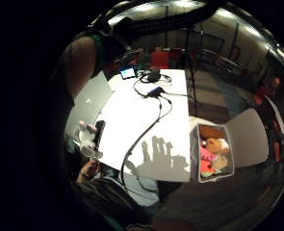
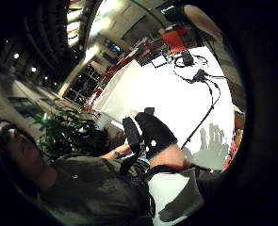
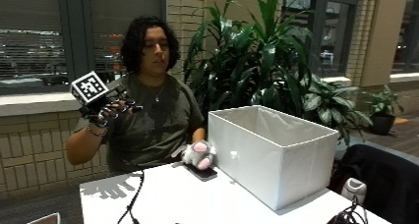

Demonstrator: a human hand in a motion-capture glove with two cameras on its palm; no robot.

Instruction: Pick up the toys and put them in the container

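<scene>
Outside view: we are seeing a person seated behind a white worktop (image 3: 190,199), raising the gloved right hand (image 3: 111,108) to shoulder height, well apart from the task's things. Its fingers are hanging loosely curled and are holding nothing. The bare hand (image 3: 198,135) is resting at the far edge of the worktop, just behind a small grey-and-pink plush toy (image 3: 198,155), which is sitting on a dark phone (image 3: 203,173) just beside the white fabric container (image 3: 272,153). In the little finger side palm view we are looking down into the container (image 1: 194,156), where several soft toys (image 1: 213,154) are already lying, orange and pink among them, so we are judging the task to be nearly complete. We are expecting the remaining plush toy to be light, soft and compressible, not fragile and unlikely to slip; we are suggesting a grasp around its rounded body from above, leaving the phone behind on the worktop.
</scene>
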